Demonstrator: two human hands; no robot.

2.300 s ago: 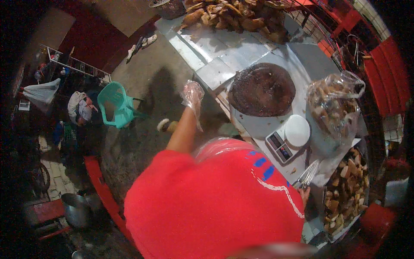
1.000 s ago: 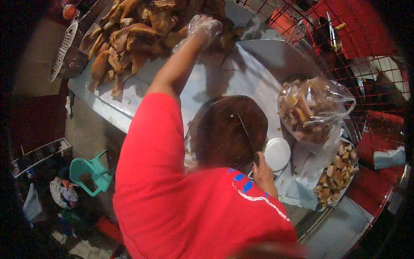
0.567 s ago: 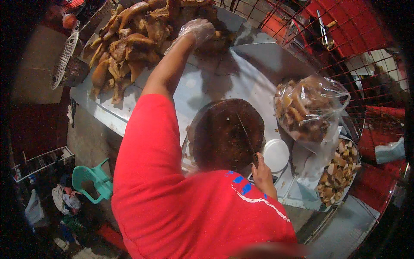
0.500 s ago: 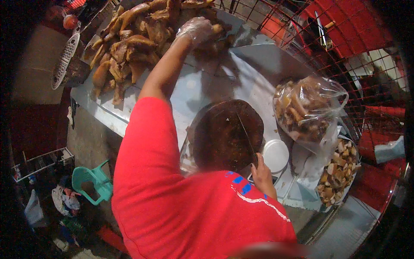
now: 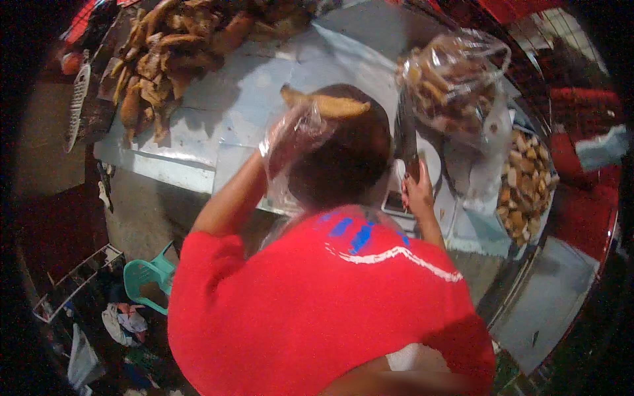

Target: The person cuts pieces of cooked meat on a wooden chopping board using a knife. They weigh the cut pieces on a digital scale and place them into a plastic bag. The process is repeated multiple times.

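My left hand (image 5: 290,138), in a clear plastic glove, grips a long golden-brown piece of cooked meat (image 5: 340,106). It is over the far part of a round dark chopping block (image 5: 350,158); whether the meat rests on the wood I cannot tell. My right hand (image 5: 419,190) is closed round the handle of a knife (image 5: 407,129). The dark blade points away from me, to the right of the block. Under and beside that hand is a white scale with a round top (image 5: 431,162). A heap of similar brown meat pieces (image 5: 165,59) lies at the far left.
A clear plastic bag (image 5: 456,86) full of meat pieces stands at the far right. Nearer, chopped chunks (image 5: 525,188) fill a tray at the table's right end. A perforated metal strainer (image 5: 78,105) is left of the heap. A green plastic chair (image 5: 148,280) stands on the floor.
My left hand has come back from the heap to the block with a meat piece. My right hand has lifted the knife off the block to its right side. The view has shifted.
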